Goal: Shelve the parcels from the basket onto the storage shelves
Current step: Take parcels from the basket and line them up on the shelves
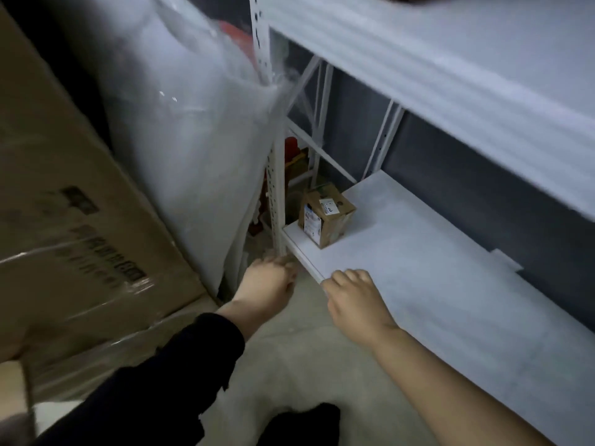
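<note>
The one parcel [325, 217] I can see is a small brown cardboard box with white labels. It stands on the lower shelf [434, 268], at its far left corner, just beside the white slotted post [277, 201] of the rack. Neither hand touches it, and both are well nearer than it is.

The right hand [355, 300] lies knuckles up on the near edge of that shelf, bare forearm stretching back towards the person. Its fingers are bent, with the tips down on the white board. I cannot tell whether they clasp the edge or only rest there.

The left hand [267, 283], coming out of a black sleeve [154, 381], reaches to the foot of the post by the shelf's left corner. Its fingers are curled, but that spot is blurred and I cannot tell whether they hold anything.

Above, the upper shelf [450, 66] runs across the right side, its white top blurred. Left of the rack leans a big bundle wrapped in clear plastic [193, 130], touching the post. Nearer and further left sits a large cardboard box [64, 194] with dark print and plastic film around its lower part. Grey concrete floor [306, 365] shows between the arms.
</note>
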